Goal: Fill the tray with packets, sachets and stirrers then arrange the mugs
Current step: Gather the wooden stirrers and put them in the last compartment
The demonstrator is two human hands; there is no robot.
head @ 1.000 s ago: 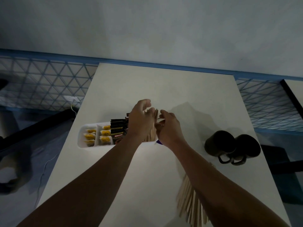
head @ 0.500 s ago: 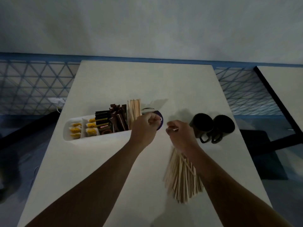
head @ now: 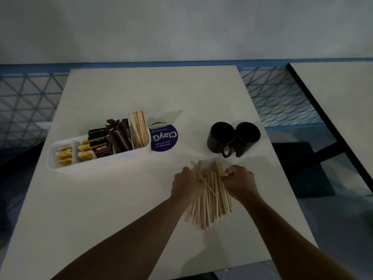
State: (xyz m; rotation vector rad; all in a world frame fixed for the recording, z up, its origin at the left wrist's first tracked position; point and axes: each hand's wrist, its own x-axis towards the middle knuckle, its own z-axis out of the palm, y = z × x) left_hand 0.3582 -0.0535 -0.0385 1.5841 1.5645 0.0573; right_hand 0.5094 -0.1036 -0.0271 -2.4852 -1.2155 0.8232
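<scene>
A white tray (head: 101, 163) stands left of centre on the white table (head: 125, 209). It holds yellow sachets (head: 64, 156), dark packets (head: 113, 139) and a bunch of upright wooden stirrers (head: 139, 130) at its right end. A loose pile of stirrers (head: 210, 201) lies on the table nearer to me. My left hand (head: 186, 184) grips the pile's left side and my right hand (head: 240, 182) closes on its right side. Two dark mugs (head: 221, 138) (head: 247, 136) stand side by side to the right, handles toward me.
A round purple sticker (head: 164, 139) with white lettering lies on the table beside the tray's right end. A second table (head: 339, 110) stands at the right across a gap. Blue patterned floor (head: 26, 106) lies beyond the table's edges.
Both hands have left the tray's right end and come back toward me onto the loose stirrer pile. The stirrers in the tray now stand on their own.
</scene>
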